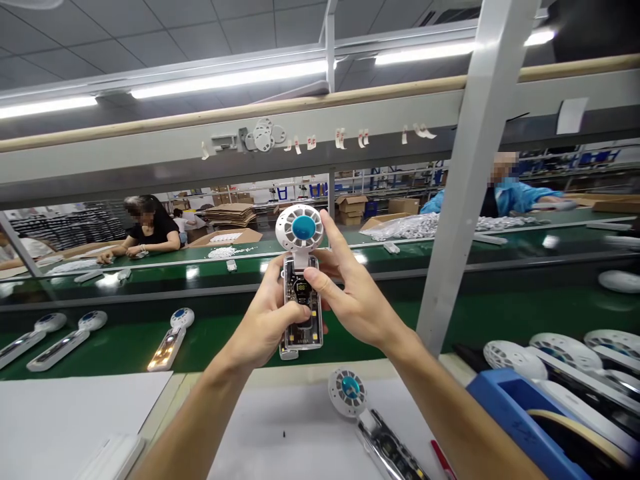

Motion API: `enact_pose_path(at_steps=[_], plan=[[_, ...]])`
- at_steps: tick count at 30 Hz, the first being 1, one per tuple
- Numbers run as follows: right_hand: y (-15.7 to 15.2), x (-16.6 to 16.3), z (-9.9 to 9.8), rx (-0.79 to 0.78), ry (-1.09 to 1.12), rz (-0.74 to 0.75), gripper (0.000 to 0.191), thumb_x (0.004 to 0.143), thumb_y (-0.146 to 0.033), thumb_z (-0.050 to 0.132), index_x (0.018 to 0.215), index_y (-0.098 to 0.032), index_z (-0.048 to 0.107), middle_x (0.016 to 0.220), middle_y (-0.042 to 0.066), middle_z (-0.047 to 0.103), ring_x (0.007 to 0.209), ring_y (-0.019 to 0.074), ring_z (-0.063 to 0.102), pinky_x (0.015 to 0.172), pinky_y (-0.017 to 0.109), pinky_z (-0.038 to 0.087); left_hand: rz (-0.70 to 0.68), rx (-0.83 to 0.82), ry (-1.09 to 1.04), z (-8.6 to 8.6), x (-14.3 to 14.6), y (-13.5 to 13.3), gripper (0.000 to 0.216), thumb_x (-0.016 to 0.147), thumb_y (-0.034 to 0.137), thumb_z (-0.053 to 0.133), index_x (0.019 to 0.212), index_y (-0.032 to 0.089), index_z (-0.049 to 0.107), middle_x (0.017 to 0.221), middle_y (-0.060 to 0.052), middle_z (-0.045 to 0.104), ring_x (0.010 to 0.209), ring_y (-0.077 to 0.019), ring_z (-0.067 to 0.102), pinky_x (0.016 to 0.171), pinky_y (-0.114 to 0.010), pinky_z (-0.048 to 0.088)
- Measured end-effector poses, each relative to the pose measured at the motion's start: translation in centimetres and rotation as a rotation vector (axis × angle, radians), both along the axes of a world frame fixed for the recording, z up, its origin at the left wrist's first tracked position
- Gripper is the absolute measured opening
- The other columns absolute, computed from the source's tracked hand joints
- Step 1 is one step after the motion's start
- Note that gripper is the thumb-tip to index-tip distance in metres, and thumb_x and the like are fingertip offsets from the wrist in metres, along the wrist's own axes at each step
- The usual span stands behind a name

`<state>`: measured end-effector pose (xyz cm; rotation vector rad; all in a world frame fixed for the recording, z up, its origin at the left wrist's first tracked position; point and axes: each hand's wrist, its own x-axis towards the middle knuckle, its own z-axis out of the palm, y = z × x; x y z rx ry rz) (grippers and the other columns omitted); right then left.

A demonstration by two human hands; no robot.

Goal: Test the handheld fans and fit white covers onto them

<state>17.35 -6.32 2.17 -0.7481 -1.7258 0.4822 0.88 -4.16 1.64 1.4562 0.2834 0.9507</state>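
Note:
I hold a small handheld fan [301, 280] upright in front of me, its white round head with a blue centre on top and a clear handle with a lit display below. My left hand [265, 320] is wrapped round the handle from the left. My right hand [350, 293] pinches the handle from the right, thumb on its front, index finger stretched up beside the fan head. A second fan [373, 420] lies on the white sheet just below my hands.
A green conveyor belt [225, 333] runs across, carrying three more fans [170, 337] at the left. A blue tray [525, 413] with several fans stands at the right. A grey slanted post [465, 180] rises right of my hands. Two other people work at the far bench.

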Motion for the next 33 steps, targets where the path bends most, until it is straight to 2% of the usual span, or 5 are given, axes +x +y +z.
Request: enact_pose_path(at_steps=[10,14,24,29,33], plan=[[-0.33,0.13,0.14,-0.009,0.004,-0.005,0.078,0.101,-0.035,0.056,0.161,-0.042,0.006,0.144,0.001,0.057,0.099,0.0179,0.069,0.098,0.042,0.055,0.025,-0.001,-0.009,0.14,0.22,-0.42,0.065,0.076,0.012,0.065,0.131,0.026,0.034,0.097,-0.002,0.068,0.065,-0.0162,0.07,0.059,-0.029,0.058],[-0.48,0.15,0.19,-0.014,0.003,-0.002,0.077,0.101,-0.035,0.055,0.161,-0.041,0.007,0.144,0.001,0.058,0.1,0.0178,0.068,0.097,0.041,0.056,-0.011,0.005,0.002,0.22,-0.08,-0.44,0.068,0.075,0.011,0.069,0.133,0.025,0.035,0.094,-0.002,0.066,0.073,-0.0187,0.071,0.063,-0.031,0.059],[-0.61,0.17,0.23,-0.023,0.04,-0.011,0.072,0.102,-0.04,0.054,0.16,-0.045,0.011,0.144,0.001,0.056,0.096,0.0174,0.068,0.079,0.034,0.061,0.019,-0.04,-0.043,0.43,-0.29,-0.59,0.065,0.075,0.012,0.067,0.13,0.024,0.035,0.092,-0.001,0.066,0.066,-0.0166,0.069,0.059,-0.028,0.057],[-0.58,0.52,0.27,-0.009,0.049,-0.088,0.069,0.101,-0.046,0.054,0.159,-0.046,0.016,0.141,0.002,0.057,0.107,0.0209,0.068,0.097,0.044,0.056,0.049,-0.066,-0.084,0.36,-0.51,-0.33,0.059,0.075,0.01,0.064,0.127,0.022,0.038,0.094,-0.003,0.068,0.066,-0.0175,0.07,0.059,-0.029,0.057],[-0.45,0.69,0.21,0.011,0.081,-0.112,0.069,0.099,-0.045,0.057,0.157,-0.047,0.019,0.139,0.004,0.058,0.105,0.0229,0.069,0.094,0.047,0.057,0.079,-0.07,-0.111,0.53,-0.61,-0.26,0.052,0.075,0.011,0.065,0.123,0.019,0.045,0.094,-0.004,0.068,0.064,-0.0181,0.07,0.054,-0.027,0.056]])
